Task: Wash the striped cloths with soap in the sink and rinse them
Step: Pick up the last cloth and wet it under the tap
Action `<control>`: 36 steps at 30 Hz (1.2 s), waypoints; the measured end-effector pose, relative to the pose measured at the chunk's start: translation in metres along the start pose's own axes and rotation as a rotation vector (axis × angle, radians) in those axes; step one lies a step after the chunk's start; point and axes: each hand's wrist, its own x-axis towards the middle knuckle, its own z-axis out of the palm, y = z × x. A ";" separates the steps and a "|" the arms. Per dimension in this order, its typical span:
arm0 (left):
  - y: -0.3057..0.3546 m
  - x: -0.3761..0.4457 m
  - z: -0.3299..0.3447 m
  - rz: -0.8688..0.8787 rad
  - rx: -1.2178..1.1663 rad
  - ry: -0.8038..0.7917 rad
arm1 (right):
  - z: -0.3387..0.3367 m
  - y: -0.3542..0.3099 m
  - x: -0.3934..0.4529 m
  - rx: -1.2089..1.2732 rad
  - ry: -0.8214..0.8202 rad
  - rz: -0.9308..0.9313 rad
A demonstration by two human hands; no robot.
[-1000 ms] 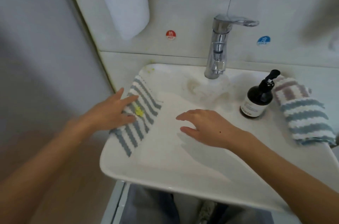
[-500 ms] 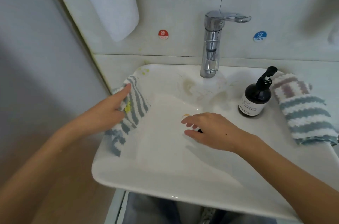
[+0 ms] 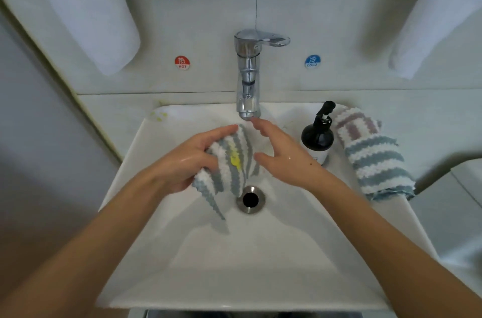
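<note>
Over the sink (image 3: 161, 260), the left hand (image 3: 187, 161) grips the stained cloth (image 3: 230, 161), right hand (image 3: 281, 156) open beside it; wetting under the tap (image 3: 249, 75) probably comes next, then soap (image 3: 317, 138).

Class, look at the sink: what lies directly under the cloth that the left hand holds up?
Under the cloth lie the white sink and its open drain. The cloth hides the sink behind it.

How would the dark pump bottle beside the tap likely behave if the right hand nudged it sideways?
The pump bottle is squat with a tall thin pump, so it would probably slide before tipping. It stands on the sink's glossy rim, likely slick if wet. The rolled striped cloth close beside it might stop a push to the right. The right hand looks wet, so grip may slip.
</note>
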 end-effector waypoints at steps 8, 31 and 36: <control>-0.002 0.029 0.027 0.037 -0.083 -0.122 | -0.013 0.017 0.008 -0.169 0.092 0.165; -0.017 0.035 0.031 0.155 0.154 -0.094 | -0.026 0.001 0.003 -0.206 0.323 0.150; -0.017 0.035 0.028 0.096 0.191 -0.093 | -0.052 -0.035 0.007 -0.069 0.656 -0.059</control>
